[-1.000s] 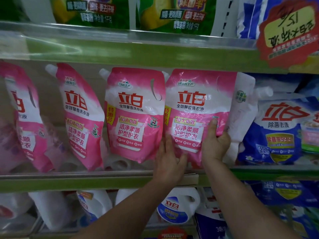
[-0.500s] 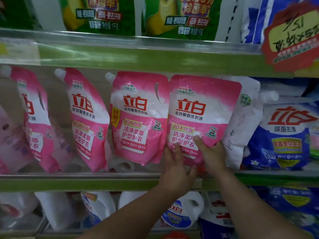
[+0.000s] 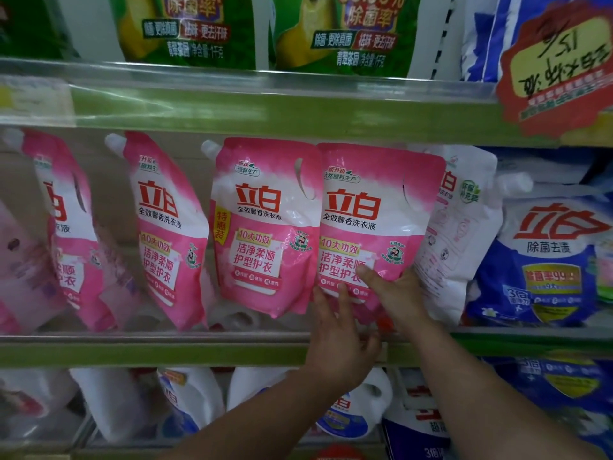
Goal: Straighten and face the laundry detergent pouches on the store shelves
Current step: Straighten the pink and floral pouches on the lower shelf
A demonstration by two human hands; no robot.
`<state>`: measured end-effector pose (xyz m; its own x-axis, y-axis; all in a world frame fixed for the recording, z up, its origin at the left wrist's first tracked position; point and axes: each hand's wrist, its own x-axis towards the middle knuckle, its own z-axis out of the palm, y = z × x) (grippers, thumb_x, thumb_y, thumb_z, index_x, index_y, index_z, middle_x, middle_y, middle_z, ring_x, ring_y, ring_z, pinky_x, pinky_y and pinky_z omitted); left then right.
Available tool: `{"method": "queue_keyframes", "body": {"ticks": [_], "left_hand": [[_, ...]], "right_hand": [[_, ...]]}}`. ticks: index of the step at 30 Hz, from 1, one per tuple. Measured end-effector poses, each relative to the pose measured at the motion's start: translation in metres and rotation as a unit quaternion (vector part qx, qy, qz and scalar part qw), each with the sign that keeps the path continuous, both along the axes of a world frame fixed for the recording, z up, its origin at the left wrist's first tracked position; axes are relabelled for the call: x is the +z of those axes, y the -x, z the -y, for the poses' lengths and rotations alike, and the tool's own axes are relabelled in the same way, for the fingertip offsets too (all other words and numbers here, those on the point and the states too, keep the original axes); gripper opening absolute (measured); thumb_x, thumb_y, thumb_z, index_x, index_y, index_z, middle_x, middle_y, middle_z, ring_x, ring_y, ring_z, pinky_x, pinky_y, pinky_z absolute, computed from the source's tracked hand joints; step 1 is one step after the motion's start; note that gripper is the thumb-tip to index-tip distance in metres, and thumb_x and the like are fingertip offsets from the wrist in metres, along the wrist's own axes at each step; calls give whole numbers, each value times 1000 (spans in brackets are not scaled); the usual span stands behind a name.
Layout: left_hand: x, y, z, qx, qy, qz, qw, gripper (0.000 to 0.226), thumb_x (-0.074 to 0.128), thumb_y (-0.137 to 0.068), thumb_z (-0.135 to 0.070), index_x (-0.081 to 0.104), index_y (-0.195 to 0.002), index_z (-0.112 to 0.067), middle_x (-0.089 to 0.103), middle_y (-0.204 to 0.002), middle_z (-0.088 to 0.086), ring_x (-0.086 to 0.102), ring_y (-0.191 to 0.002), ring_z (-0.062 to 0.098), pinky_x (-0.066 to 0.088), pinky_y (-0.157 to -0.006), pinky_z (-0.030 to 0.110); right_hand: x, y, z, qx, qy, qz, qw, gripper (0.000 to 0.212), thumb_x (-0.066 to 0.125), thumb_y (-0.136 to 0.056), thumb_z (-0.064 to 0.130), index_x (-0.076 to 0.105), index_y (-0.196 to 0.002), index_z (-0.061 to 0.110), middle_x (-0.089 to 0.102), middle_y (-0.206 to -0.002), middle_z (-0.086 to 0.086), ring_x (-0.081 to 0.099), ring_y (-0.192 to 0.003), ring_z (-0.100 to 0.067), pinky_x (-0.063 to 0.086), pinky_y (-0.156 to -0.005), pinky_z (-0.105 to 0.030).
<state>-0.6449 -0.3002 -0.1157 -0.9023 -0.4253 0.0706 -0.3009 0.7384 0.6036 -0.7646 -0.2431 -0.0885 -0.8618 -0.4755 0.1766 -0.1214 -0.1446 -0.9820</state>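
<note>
pink pouch (image 3: 371, 220): upright on the green shelf (image 3: 166, 355), facing front, touching a second pink pouch (image 3: 265, 227) at its 9 o'clock.
white pouch (image 3: 461, 227): behind it, at 3 o'clock.
right hand (image 3: 398, 295): grips the pouch's lower right corner, thumb across the front.
left hand (image 3: 338, 340): straight fingers (image 3: 343, 293) press its bottom edge at 6 o'clock.

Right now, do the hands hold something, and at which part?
Both hold the front pink pouch at its bottom: right hand grips the lower right corner, left hand supports the lower left edge.
</note>
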Motion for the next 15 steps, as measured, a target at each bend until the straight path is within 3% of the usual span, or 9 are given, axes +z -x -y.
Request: {"method": "queue_keyframes", "body": {"ticks": [12,15], "left_hand": [[0,-1,0,5,-13,-42,999,91,48,-95,-44,-19,-151,-18,-31,-154,17,-14,-147,35,12,-120,43],[-1,0,0,12,-23,-55,998,90,48,-94,-44,-17,-151,-21,-30,-155,15,-12,-147,33,12,-120,41]], "right_hand": [[-1,-3,-2,5,18,-3,1000,37,77,-74,19,61,-105,29,72,-93,17,69,-84,-3,52,-59,-14],[-6,-5,-6,2,0,5,1000,44,77,-74,19,58,-112,29,71,-100,13,69,-87,-3,54,-64,-20]]}}
